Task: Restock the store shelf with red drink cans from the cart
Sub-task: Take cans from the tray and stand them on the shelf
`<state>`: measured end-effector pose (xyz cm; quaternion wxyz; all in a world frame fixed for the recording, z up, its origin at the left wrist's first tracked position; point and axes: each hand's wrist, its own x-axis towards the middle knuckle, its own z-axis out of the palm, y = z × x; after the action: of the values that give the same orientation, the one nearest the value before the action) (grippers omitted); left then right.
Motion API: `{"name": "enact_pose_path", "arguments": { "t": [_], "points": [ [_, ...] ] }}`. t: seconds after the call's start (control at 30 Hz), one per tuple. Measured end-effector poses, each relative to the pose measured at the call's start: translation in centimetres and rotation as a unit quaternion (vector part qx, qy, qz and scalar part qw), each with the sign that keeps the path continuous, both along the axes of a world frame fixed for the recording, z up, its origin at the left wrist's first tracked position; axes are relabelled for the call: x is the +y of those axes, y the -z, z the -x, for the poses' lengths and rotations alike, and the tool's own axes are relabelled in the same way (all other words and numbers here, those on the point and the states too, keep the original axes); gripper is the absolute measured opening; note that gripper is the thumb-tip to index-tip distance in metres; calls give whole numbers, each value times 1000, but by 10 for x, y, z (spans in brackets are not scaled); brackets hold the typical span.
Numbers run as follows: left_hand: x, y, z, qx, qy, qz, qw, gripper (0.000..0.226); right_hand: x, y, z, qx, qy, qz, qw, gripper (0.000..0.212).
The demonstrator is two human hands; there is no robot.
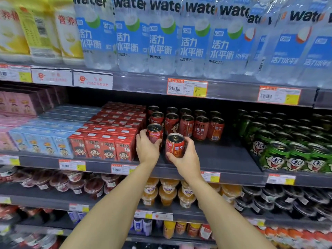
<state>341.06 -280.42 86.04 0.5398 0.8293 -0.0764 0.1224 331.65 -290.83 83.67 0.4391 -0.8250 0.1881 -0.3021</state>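
My left hand (147, 149) grips a red drink can (154, 132) upright on the grey middle shelf (224, 155), close to the red cartons. My right hand (186, 161) grips a second red can (175, 145), slightly nearer the shelf's front edge. Behind both stand two rows of several red cans (186, 124). The cart is out of view.
Red cartons (107, 141) sit left of the cans, with blue cartons (41, 141) farther left. Green cans (291, 146) fill the right side. Bare shelf lies between the red and green cans. Water bottles (161, 36) stand above; fruit cups (167, 193) sit below.
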Motion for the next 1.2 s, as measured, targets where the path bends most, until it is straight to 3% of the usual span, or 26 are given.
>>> {"name": "enact_pose_path", "arguments": {
  "t": [0.43,0.93,1.1,1.2],
  "points": [
    [-12,6,-43,4,33,-2,999,66,-1,4,-2,-5,-1,1,1000,81],
    [-17,0,-44,17,23,-21,999,57,-1,4,-3,8,1,-10,1000,83],
    [-10,-1,-36,93,48,-102,989,60,-1,1,-2,14,-1,-4,1000,83],
    [3,3,-29,87,117,-180,973,53,-1,0,-1,13,-2,1,1000,83]
  ]
}}
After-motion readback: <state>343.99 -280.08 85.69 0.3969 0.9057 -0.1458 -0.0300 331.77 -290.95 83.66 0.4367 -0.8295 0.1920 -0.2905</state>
